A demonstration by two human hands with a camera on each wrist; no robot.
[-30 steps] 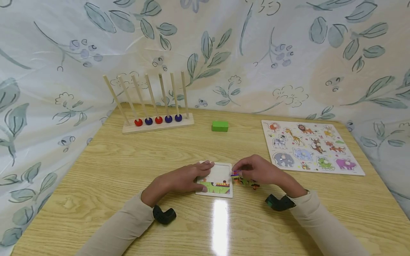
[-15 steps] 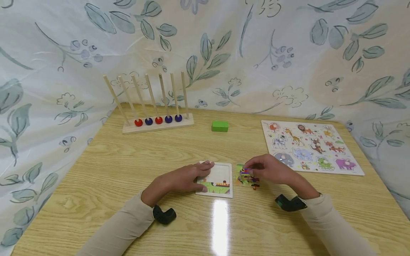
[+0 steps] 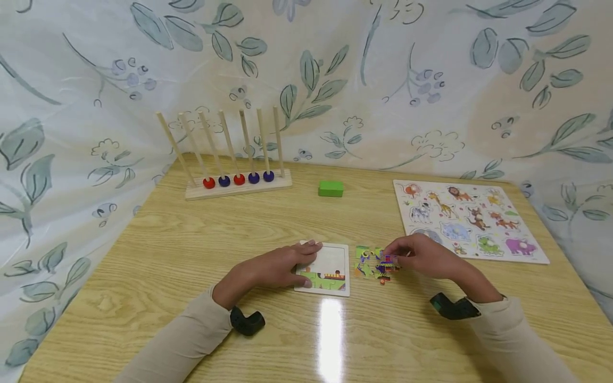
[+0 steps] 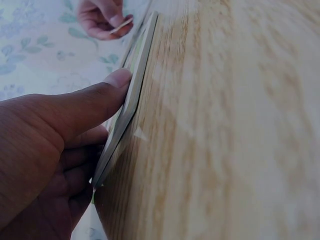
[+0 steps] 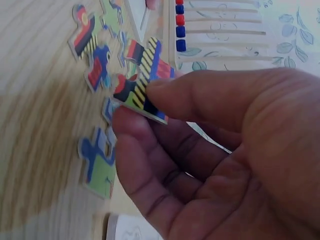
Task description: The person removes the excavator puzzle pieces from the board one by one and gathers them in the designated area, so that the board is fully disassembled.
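My left hand (image 3: pixel 275 267) rests over the left side of a small white jigsaw tray (image 3: pixel 332 258), thumb on its lower left rim and fingers on the upper left. Along the tray's bottom lies a row of fitted green pieces (image 3: pixel 322 282). My right hand (image 3: pixel 428 256) pinches a jigsaw piece (image 5: pixel 146 75) with yellow-black stripes, red and blue parts, between thumb and fingers. It is held just above the right side of several loose jigsaw pieces (image 3: pixel 366 261) on the table. The left wrist view shows the tray edge-on under my left thumb (image 4: pixel 117 82).
An animal puzzle board (image 3: pixel 460 218) lies at the back right. A wooden peg stand (image 3: pixel 239 186) with red and blue beads is at the back left, and a green block (image 3: pixel 330 188) at the back middle. A floral cloth (image 3: pixel 306 80) hangs behind the wooden table.
My right hand has moved right, away from the tray, with the striped jigsaw piece, uncovering more loose pieces. My left hand has stayed on the tray.
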